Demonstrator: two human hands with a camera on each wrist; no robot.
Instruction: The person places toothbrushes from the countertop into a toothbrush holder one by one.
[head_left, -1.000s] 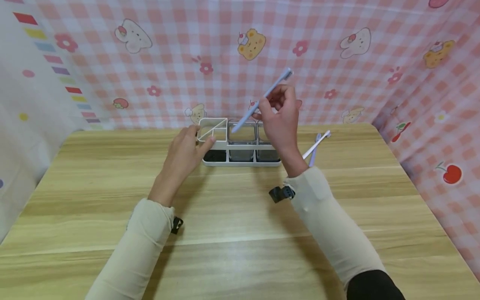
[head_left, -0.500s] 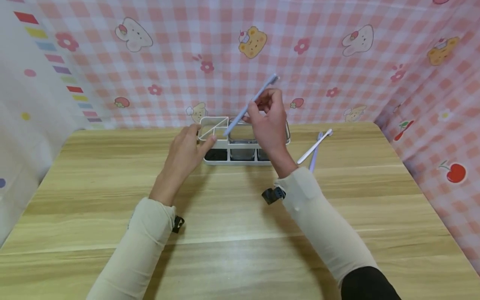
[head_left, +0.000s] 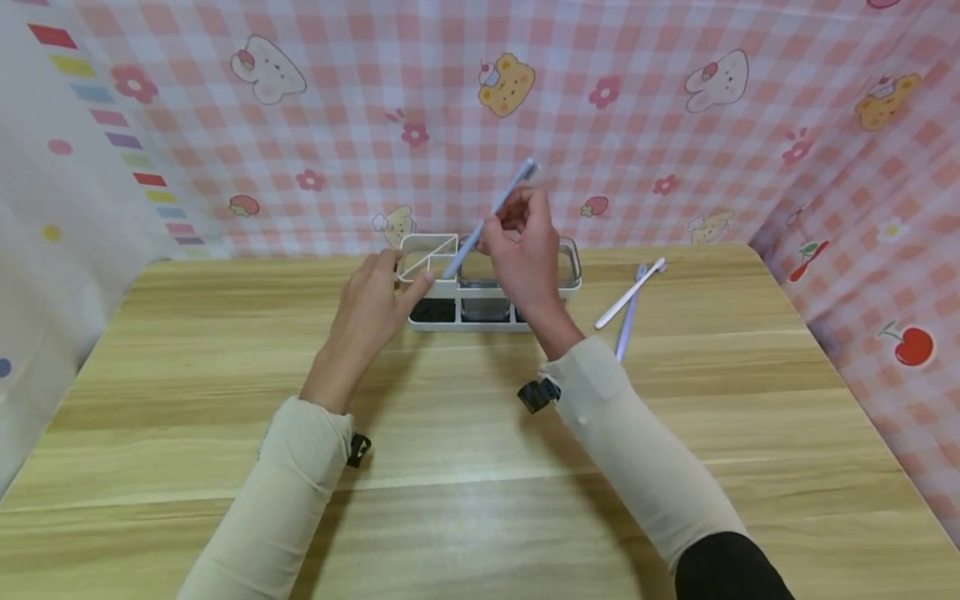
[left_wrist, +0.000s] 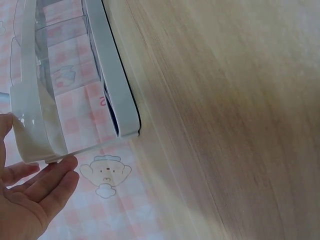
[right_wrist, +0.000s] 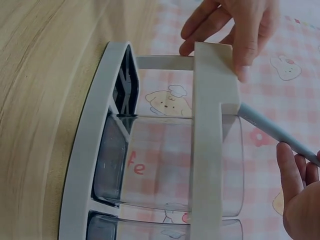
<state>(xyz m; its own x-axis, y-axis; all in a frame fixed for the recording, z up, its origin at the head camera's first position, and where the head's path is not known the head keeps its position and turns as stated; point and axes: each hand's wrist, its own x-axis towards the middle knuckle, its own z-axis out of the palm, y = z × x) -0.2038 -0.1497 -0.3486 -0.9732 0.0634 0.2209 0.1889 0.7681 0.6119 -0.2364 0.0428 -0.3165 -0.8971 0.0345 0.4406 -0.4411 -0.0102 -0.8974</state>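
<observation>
My left hand (head_left: pixel 367 292) holds the left end of a white toothbrush holder (head_left: pixel 480 293), thumb at the upper rim. In the left wrist view its fingers (left_wrist: pixel 57 187) touch the end of the holder's upper frame (left_wrist: pixel 37 130). My right hand (head_left: pixel 528 258) pinches a light blue toothbrush (head_left: pixel 462 252) by its handle. The brush slants with its bristle head up to the right. Its lower end is right at the divided compartment's rim. The right wrist view shows the handle (right_wrist: pixel 272 129) meeting the upper frame's corner (right_wrist: pixel 229 102).
Clear cups (head_left: pixel 483 310) sit in the holder's other places. Right of it, a white toothbrush (head_left: pixel 626 300) lies across a purple toothbrush (head_left: pixel 625 333) on the wooden table (head_left: pixel 465 500). A pink checked cloth (head_left: pixel 337 125) hangs close behind the holder.
My right hand has moved left and slightly down with the blue toothbrush, bringing its lower end from over a clear cup to the divided compartment. My left hand stays at the holder's end.
</observation>
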